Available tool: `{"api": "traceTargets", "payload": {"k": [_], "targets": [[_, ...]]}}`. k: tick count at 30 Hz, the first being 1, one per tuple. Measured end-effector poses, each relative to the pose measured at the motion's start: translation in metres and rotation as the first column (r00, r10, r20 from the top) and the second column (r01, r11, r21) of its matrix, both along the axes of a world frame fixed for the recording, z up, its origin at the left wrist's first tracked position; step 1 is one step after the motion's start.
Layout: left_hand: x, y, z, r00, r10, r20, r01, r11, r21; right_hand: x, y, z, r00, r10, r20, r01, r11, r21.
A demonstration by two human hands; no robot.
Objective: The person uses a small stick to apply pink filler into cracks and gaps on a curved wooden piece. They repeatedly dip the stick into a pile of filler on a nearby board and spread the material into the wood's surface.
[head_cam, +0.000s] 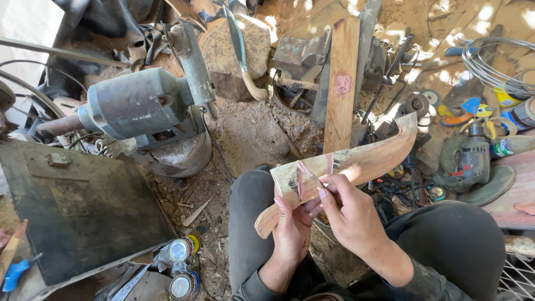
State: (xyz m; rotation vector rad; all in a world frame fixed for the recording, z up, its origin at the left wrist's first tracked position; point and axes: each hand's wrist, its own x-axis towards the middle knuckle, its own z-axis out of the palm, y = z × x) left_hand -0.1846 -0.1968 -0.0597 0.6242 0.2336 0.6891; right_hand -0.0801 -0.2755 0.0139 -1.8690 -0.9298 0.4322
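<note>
I hold a curved, knife-shaped piece of wood [356, 161] flat above my knees, its broad end pointing up right. My left hand [291, 226] grips its narrow lower end from below. Fingers of my right hand [348, 209] pinch at the piece near a pink mark [301, 178] drawn across the wood; I cannot tell whether they hold a small marker. A long upright plank [341, 83] with a pink smear stands just behind the piece.
A grey bench grinder motor [139, 103] sits at left above a dark metal plate [78, 206]. Two small tins [181, 267] lie near my left knee. A power drill [472, 159], wire coils [496, 64] and scattered tools lie at right on dirt.
</note>
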Motion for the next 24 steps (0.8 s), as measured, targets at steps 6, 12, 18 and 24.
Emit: {"api": "traceTargets", "payload": {"k": [6, 12, 18, 24], "targets": [[0.001, -0.006, 0.003, 0.999, 0.027, 0.036, -0.027, 0.999, 0.016, -0.010, 0.000, 0.006, 0.921, -0.050, 0.385, 0.043, 0.999, 0.027], [-0.001, -0.008, 0.007, 0.999, 0.043, -0.028, -0.042, 0.998, 0.048, -0.023, -0.008, 0.009, 0.844, 0.120, 0.523, -0.058, 0.989, -0.133], [-0.002, -0.007, 0.015, 0.999, 0.043, -0.007, -0.043, 0.999, 0.031, -0.031, -0.016, 0.013, 0.821, 0.157, 0.549, -0.133, 0.988, -0.083], [-0.004, -0.003, 0.019, 0.998, 0.006, 0.058, -0.010, 0.998, 0.068, -0.019, -0.022, 0.022, 0.934, 0.003, 0.356, -0.002, 1.000, -0.004]]}}
